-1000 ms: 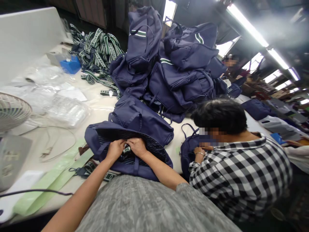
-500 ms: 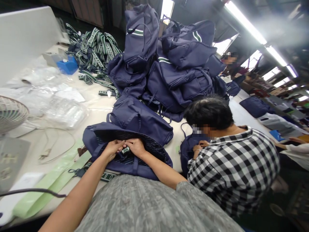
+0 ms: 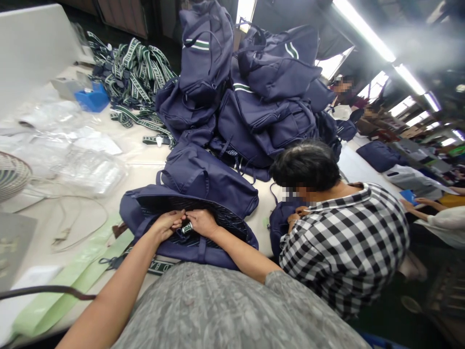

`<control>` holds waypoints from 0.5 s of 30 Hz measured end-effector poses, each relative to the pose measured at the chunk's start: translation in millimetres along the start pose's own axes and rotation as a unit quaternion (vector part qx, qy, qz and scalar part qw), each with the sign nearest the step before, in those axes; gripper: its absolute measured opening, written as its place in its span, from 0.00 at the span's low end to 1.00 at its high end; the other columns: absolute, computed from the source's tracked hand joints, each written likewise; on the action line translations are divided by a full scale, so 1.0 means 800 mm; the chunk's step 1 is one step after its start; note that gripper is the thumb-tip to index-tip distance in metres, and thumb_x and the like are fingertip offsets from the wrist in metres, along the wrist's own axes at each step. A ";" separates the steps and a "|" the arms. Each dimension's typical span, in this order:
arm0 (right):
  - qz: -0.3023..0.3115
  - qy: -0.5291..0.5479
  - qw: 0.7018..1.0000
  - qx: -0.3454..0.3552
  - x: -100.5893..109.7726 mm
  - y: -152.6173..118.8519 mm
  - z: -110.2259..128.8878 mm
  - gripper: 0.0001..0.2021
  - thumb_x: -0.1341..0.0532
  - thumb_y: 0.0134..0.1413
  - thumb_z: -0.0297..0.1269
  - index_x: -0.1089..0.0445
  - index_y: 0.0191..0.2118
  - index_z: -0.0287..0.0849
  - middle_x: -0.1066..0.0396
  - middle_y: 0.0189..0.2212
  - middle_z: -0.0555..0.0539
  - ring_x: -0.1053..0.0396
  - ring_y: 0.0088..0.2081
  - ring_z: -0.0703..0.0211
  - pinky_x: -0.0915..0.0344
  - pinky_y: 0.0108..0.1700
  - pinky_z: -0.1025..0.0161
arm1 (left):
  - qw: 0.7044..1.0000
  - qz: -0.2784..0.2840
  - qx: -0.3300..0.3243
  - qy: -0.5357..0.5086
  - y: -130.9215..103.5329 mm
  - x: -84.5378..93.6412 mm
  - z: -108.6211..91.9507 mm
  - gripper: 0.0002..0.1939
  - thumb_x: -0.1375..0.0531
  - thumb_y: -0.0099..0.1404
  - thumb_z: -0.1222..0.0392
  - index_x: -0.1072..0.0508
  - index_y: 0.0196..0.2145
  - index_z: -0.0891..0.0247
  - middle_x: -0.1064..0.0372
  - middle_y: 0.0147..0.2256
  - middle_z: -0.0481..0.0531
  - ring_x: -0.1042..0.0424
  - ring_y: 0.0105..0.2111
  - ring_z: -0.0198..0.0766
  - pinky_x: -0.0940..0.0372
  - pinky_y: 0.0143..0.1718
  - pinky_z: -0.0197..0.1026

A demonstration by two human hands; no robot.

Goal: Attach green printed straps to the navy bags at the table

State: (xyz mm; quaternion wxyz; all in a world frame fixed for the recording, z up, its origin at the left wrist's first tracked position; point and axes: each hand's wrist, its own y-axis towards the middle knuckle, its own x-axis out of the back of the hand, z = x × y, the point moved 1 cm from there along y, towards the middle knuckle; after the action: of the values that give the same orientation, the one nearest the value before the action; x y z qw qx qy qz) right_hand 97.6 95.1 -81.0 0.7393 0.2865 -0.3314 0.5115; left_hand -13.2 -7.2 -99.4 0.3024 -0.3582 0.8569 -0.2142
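A navy duffel bag lies in front of me with its mouth open, showing a dark striped lining. Over that opening my left hand and my right hand meet, fingertips pinched close together. A short piece of green and white lettered webbing hangs just under my right fingers, which grip it. My left fingers are closed too, but what they pinch is too small to make out.
More navy bags are piled at the back. Lettered straps heap beside a blue box. Clear plastic bags, a fan and green tape lie left. A co-worker in a checked shirt sits close on the right.
My view has shifted slightly, so the scene sits a little further left. Both hands stay together over the bag's opening, with the fingers moved slightly and the webbing piece turned a little.
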 end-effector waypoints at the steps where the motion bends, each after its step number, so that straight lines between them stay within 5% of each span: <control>1: 0.002 0.000 1.000 0.004 0.000 0.000 -0.001 0.12 0.44 0.62 0.30 0.22 0.39 0.44 0.24 0.32 0.49 0.30 0.32 0.62 0.40 0.35 0.70 | 1.000 -0.006 -0.003 -0.002 0.001 0.000 0.000 0.10 0.36 0.56 0.69 0.34 0.23 0.70 0.37 0.21 0.48 0.52 0.13 0.19 0.57 0.12 0.25; 8: -0.020 0.044 0.999 -0.023 0.001 0.000 -0.003 0.13 0.44 0.60 0.29 0.22 0.43 0.45 0.22 0.37 0.48 0.27 0.37 0.61 0.37 0.40 0.71 | 1.000 -0.020 -0.013 -0.003 0.002 0.000 0.000 0.12 0.33 0.52 0.66 0.34 0.22 0.70 0.40 0.18 0.45 0.51 0.13 0.20 0.57 0.12 0.26; 15: -0.075 0.117 0.975 -0.173 -0.009 0.013 -0.001 0.11 0.41 0.57 0.33 0.21 0.30 0.45 0.22 0.30 0.48 0.27 0.32 0.60 0.38 0.34 0.69 | 1.000 -0.003 0.015 -0.003 0.006 -0.002 -0.004 0.11 0.35 0.55 0.67 0.34 0.21 0.70 0.41 0.17 0.45 0.54 0.13 0.19 0.58 0.12 0.25</control>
State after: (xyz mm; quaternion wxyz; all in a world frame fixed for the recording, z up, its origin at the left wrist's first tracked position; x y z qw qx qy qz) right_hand 85.7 94.9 -86.1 0.8477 0.1161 -0.3035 0.4193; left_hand -17.1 -2.2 -99.4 0.3096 -0.3574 0.8515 -0.2267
